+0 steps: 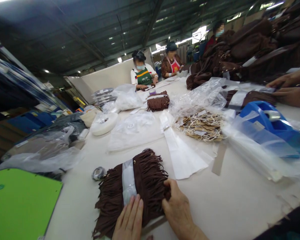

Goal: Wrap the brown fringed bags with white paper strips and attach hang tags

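A brown fringed suede piece (pixel 145 180) lies on the white table (pixel 227 203) right in front of me, wrapped by a clear plastic band (pixel 128 181). My left hand (pixel 130 220) rests flat on its near part, fingers stretched out together, fingertips touching the band. My right hand (pixel 177 208) lies at the piece's right edge, thumb and fingers curled onto the fringe. A small tape roll (pixel 98 173) sits just left of the piece.
Flat clear bags (pixel 182 153) and a heap of string tags (pixel 202 125) lie beyond. A blue tape dispenser (pixel 272 123) stands right, a green board (pixel 20 200) left. Another fringed piece (pixel 158 101) lies farther back. A co-worker's hands (pixel 290 88) rest at right; people sit at the far end.
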`<act>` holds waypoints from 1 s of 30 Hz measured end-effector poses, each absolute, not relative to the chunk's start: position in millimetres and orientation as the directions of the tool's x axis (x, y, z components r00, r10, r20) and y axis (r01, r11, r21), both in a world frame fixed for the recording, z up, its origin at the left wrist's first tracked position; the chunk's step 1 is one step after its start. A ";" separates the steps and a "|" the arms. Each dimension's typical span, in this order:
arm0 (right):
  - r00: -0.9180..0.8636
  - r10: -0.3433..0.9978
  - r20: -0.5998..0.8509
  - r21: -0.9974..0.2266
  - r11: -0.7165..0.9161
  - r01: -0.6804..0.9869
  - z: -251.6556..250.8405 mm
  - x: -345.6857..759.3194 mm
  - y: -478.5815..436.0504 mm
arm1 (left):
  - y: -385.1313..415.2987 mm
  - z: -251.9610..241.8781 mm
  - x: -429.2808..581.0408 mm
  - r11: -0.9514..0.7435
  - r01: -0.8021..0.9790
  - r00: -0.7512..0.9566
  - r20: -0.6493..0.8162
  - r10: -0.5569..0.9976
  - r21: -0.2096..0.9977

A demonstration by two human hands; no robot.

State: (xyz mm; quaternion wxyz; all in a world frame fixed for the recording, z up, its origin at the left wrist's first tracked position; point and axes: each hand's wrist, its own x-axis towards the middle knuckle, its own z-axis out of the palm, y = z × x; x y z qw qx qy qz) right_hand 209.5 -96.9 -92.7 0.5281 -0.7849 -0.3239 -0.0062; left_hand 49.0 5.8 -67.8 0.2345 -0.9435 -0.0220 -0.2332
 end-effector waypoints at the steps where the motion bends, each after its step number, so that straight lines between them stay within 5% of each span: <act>1: 0.793 0.512 0.331 -0.831 -0.240 0.501 -92.9 210.4 -96.8 | 5.7 -58.8 52.3 -0.910 0.155 0.891 0.452 -0.039 -0.385; 5: 0.818 0.510 0.266 -0.877 -0.225 0.425 -94.0 213.4 -97.3 | 1.7 -22.4 89.9 -0.969 0.197 0.900 0.419 0.118 -0.150; 10: 0.831 0.457 0.316 -0.881 -0.183 0.436 -98.1 213.4 -97.9 | 0.3 -11.4 154.9 -0.955 0.289 0.949 0.107 0.295 0.070; 20: 0.818 0.469 0.332 -0.900 -0.102 0.423 -105.6 213.0 -96.9 | -5.9 0.2 181.8 -0.890 0.415 0.901 -0.224 0.372 0.190; 24: 0.825 0.461 0.326 -0.908 -0.089 0.409 -106.2 212.6 -97.6 | -7.4 -5.1 181.0 -0.848 0.428 0.900 -0.237 0.366 0.314; 27: 0.816 0.491 0.306 -0.915 -0.085 0.394 -105.7 212.8 -98.9 | -3.5 -12.8 172.6 -0.690 0.459 0.877 -0.165 0.451 0.559; 30: 0.813 0.522 0.259 -0.923 -0.113 0.367 -103.2 212.7 -100.1 | 4.1 -16.7 165.3 -0.189 0.413 0.739 -0.206 0.642 0.891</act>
